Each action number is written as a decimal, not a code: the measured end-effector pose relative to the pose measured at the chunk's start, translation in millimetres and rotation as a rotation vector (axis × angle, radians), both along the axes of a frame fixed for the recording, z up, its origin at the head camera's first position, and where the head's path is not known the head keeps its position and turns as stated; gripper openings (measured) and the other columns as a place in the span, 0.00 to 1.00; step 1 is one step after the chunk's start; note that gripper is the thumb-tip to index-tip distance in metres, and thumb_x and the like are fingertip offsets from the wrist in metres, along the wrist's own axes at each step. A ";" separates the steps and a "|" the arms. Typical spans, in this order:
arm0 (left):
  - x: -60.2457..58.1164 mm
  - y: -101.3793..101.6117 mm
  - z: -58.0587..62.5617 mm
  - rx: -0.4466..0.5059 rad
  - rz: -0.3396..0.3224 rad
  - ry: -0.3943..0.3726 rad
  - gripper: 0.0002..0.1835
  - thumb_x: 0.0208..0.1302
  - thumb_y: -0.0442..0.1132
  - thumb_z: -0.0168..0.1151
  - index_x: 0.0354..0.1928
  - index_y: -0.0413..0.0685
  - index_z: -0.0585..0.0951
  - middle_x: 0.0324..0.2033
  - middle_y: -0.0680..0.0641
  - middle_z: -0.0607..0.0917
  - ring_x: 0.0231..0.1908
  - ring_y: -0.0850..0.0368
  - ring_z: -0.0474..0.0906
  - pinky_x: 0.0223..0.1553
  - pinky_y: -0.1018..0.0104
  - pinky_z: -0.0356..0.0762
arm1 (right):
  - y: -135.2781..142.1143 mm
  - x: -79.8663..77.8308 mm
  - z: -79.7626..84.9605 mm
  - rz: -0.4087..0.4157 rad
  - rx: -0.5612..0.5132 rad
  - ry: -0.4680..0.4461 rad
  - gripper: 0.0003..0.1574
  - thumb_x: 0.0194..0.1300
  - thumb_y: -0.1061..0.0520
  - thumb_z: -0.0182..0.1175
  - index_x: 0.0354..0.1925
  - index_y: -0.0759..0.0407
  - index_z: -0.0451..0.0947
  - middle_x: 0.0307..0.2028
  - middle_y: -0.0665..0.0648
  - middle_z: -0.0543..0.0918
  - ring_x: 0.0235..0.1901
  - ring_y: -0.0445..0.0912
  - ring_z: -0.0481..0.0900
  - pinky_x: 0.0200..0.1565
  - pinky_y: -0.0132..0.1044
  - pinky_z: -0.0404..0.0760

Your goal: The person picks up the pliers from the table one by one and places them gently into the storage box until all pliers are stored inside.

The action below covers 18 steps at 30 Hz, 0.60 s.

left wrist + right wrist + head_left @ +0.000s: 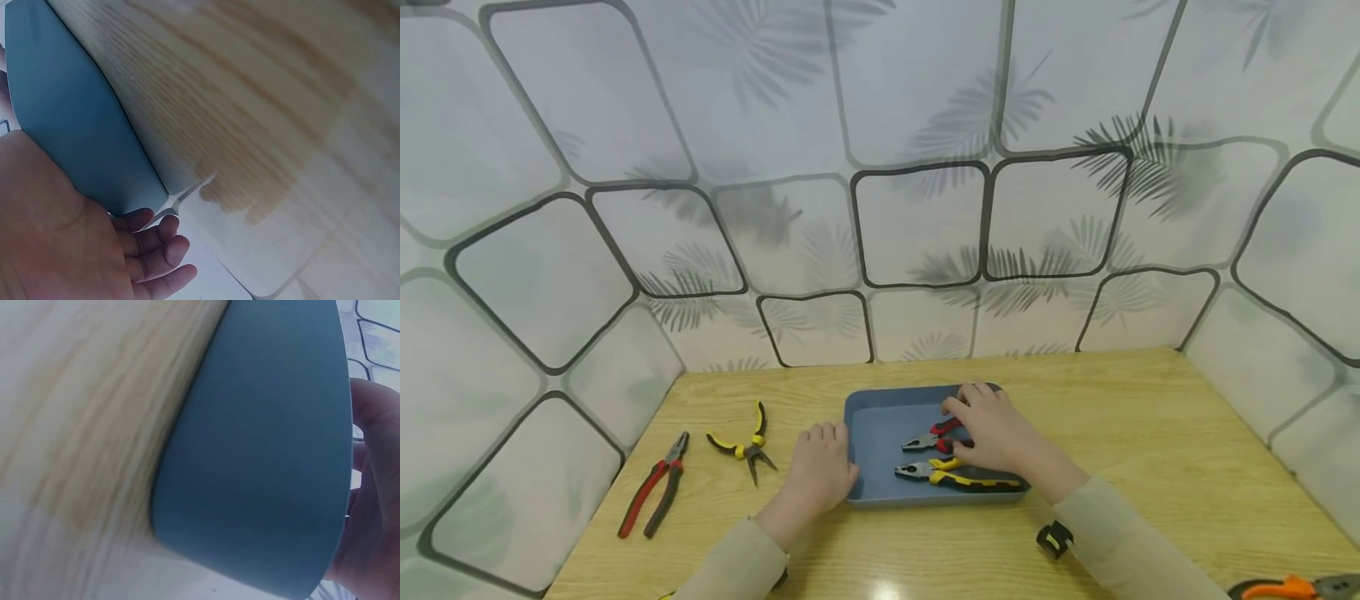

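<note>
A blue tray (872,502) lies on the wooden table and holds two pairs of combination pliers. Over its right part, my right hand (1000,429) holds the red-and-black pliers (919,442) by the handles, their jaws pointing left. Just in front, the yellow-and-black pliers (977,482) lie along the tray's near side. My left hand (820,467) rests against the tray's left end. Its fingers (156,269) are loosely bent beside the tray's outer wall (81,119). From the right wrist, the tray wall (256,450) hides much of my right hand (375,506).
To the left on the table (1120,433) lie yellow-and-black needle-nose pliers (750,450), spread apart, and long red-and-black pliers (668,475). An orange-handled tool (1288,587) is cut off at the lower right. Patterned cloth walls (925,225) enclose the back and sides.
</note>
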<state>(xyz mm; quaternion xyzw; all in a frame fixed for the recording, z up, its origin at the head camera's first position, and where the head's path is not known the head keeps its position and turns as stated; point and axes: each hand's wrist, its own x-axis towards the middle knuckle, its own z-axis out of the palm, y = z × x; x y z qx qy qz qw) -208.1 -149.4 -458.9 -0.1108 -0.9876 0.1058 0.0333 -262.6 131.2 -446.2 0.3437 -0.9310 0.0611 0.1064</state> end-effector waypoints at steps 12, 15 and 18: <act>3.6 1.0 5.7 0.000 0.003 -0.006 0.25 0.63 0.55 0.53 0.47 0.39 0.69 0.37 0.41 0.74 0.39 0.48 0.71 0.45 0.54 0.71 | 4.2 8.6 0.3 -0.010 0.012 0.045 0.24 0.54 0.40 0.61 0.49 0.45 0.74 0.38 0.49 0.69 0.40 0.47 0.66 0.36 0.43 0.62; 3.2 1.1 5.5 -0.001 0.003 -0.010 0.25 0.63 0.55 0.52 0.48 0.39 0.69 0.38 0.41 0.74 0.40 0.48 0.71 0.46 0.54 0.71 | 4.9 12.6 4.2 0.001 0.015 0.041 0.25 0.54 0.41 0.62 0.50 0.46 0.74 0.39 0.49 0.69 0.39 0.47 0.65 0.36 0.43 0.63; 2.2 0.9 4.5 -0.001 0.002 -0.011 0.26 0.63 0.56 0.52 0.48 0.39 0.69 0.38 0.41 0.74 0.40 0.48 0.71 0.46 0.54 0.71 | 6.1 17.0 8.6 0.011 0.018 0.037 0.26 0.54 0.41 0.62 0.50 0.47 0.73 0.39 0.50 0.69 0.39 0.47 0.65 0.36 0.42 0.63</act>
